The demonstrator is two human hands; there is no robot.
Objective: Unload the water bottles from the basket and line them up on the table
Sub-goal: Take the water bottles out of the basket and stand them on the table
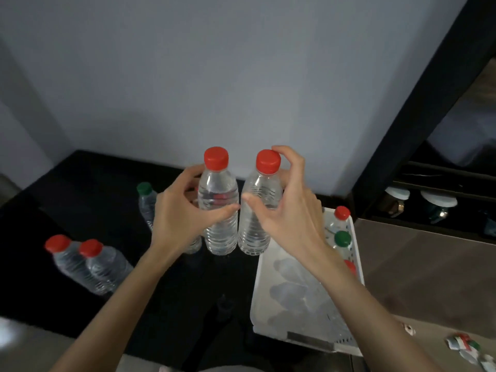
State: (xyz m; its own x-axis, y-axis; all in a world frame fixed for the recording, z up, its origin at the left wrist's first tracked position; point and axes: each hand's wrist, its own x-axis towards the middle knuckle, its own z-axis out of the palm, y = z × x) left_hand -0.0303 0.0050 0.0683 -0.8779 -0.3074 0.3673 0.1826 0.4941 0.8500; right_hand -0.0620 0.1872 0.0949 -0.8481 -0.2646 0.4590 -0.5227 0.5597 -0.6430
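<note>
On the black tabletop (80, 200) beside the white basket (271, 312), your left hand (182, 213) and right hand (290, 208) each grasp an upright red-capped bottle (218, 210), fingers (279, 150) curled around them.

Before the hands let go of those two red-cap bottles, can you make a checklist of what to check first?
1. Left hand holds its bottle: ok.
2. Right hand holds the other bottle, fingers on its cap: ok.
3. Both bottles upright: ok.
4. Bottoms resting on the black table: cannot tell.
5. Lined up with the green-cap bottle and the two red-cap bottles at the left: not ok; those stand scattered.
6. White basket emptied: not ok; bottles remain inside.
</note>
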